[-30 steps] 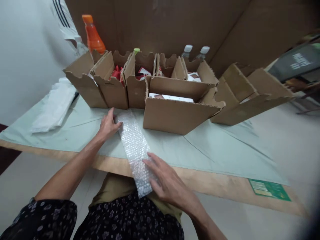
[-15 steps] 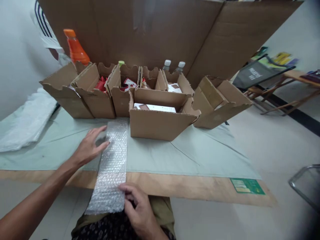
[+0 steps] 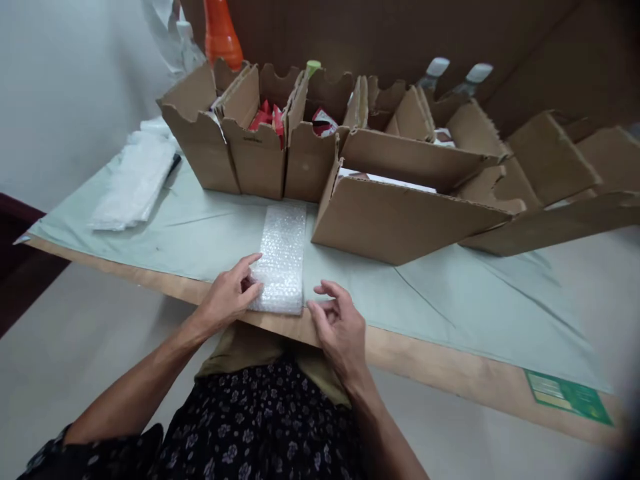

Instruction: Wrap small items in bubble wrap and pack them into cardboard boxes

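Observation:
A strip of bubble wrap [image 3: 284, 250] lies lengthwise on the pale green cloth, its near end level with the wooden table edge and looking doubled over. At its left side is my left hand [image 3: 231, 293], thumb and forefinger apart, with the fingertips touching the strip's edge. My right hand [image 3: 343, 327] is just off the strip's near right corner. Its fingers are bent, with a gap between thumb and forefinger and nothing seen in them. The far end of the strip reaches close to the cardboard boxes.
Cardboard bins [image 3: 257, 157] stand in a row at the back, some holding red packets. A nearer cardboard box [image 3: 400, 223] with a white box inside stands right of the strip. Clear plastic bags [image 3: 137, 177] lie at left. An orange bottle [image 3: 221, 40] rises behind the bins.
The strip's near part, which hung over the table edge, is now up on the table, making it shorter. My right hand has let go of its edge. The view has shifted left.

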`<action>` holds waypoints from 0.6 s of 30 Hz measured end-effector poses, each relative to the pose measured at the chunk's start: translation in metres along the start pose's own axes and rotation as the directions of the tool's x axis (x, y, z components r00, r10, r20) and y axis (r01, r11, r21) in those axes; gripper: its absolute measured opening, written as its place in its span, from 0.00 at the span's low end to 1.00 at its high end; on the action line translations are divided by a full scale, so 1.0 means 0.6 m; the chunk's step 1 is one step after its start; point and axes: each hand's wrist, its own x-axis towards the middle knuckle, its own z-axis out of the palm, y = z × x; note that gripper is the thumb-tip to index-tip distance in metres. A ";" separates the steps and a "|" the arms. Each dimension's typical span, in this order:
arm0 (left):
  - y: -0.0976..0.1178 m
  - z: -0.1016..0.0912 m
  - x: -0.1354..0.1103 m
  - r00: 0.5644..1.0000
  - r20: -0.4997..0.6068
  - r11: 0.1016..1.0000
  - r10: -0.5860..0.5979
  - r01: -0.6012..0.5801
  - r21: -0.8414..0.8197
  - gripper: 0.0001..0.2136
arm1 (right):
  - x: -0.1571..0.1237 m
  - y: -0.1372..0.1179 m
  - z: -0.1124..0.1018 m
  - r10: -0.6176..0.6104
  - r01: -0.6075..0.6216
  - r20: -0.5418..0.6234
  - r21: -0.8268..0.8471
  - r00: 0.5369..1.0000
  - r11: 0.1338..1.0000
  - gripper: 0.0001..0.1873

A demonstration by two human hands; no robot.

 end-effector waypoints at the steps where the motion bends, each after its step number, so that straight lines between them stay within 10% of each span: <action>1: -0.005 0.004 0.008 1.000 0.005 0.999 0.018 -0.018 0.032 0.28 | -0.006 0.001 -0.007 -0.116 0.115 -0.003 -0.085 0.993 0.990 0.15; 4: -0.016 0.011 0.014 0.998 0.000 0.988 0.061 -0.061 0.142 0.28 | -0.012 -0.001 -0.009 -0.412 0.459 0.217 -0.261 0.885 0.849 0.17; 8: -0.013 0.003 -0.007 0.963 -0.099 0.933 0.252 -0.215 0.290 0.24 | 0.004 0.006 0.011 -0.468 0.619 0.429 -0.347 0.773 0.704 0.17; 13: 0.000 -0.026 -0.060 0.861 0.011 0.821 0.509 -0.489 0.294 0.23 | 0.026 0.004 0.016 -0.427 0.539 0.385 -0.256 0.818 0.802 0.15; 18: -0.006 -0.013 -0.057 0.942 -0.029 0.928 0.334 -0.323 0.183 0.14 | 0.046 -0.013 0.013 -0.279 0.338 0.294 -0.173 0.914 0.925 0.14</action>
